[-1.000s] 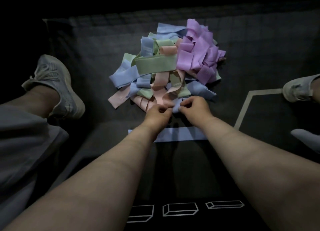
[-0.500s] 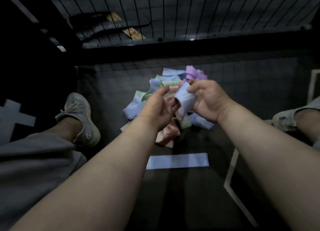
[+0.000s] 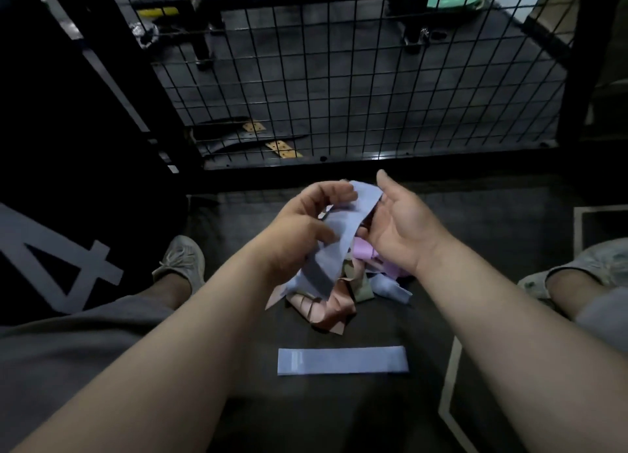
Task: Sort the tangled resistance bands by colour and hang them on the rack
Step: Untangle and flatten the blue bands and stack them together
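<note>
Dark floor at lower centre carries one flat pale-blue fabric band, likely the blue group's start; left hand with narrow grip pinches a second blue band, right hand wide open.

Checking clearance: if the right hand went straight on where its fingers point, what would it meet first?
Likely the wire mesh panel; nothing shows between it and the right hand, but depth is unclear.
</note>
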A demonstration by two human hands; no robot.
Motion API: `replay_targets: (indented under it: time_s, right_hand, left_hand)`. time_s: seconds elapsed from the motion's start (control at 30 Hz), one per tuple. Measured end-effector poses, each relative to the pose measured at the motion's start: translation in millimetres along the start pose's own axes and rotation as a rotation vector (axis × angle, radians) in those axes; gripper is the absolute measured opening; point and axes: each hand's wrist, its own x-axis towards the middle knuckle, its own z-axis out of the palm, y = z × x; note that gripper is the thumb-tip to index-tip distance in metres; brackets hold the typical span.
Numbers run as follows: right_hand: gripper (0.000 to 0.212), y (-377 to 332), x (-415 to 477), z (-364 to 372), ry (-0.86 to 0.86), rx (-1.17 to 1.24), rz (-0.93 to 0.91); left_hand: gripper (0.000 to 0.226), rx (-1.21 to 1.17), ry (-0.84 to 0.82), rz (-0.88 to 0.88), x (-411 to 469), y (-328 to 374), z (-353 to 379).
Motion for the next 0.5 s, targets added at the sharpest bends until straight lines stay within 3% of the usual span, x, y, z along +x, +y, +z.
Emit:
replay_targets:
  time_s: [0.2, 0.33, 0.5]
  right_hand:
    - [0.034, -9.2, -19.9, 22.0, 0.034, -0.023, -0.176]
    - [0.032, -24.7, -36.2, 30.1, -0.066, 0.037, -0.24]
    - [0.033, -41.7, -56.8, 41.4, -0.076, 0.006, -0.244]
  left_hand:
    - [0.086, 0.018, -0.007, 0.062, -28.3, 9.0, -6.6]
    - [0.079, -0.015, 0.008, 0.051, -40.0, 19.1, -5.4]
    - [0.073, 0.011, 0.0, 0.061, -48.1, 24.3, -0.6]
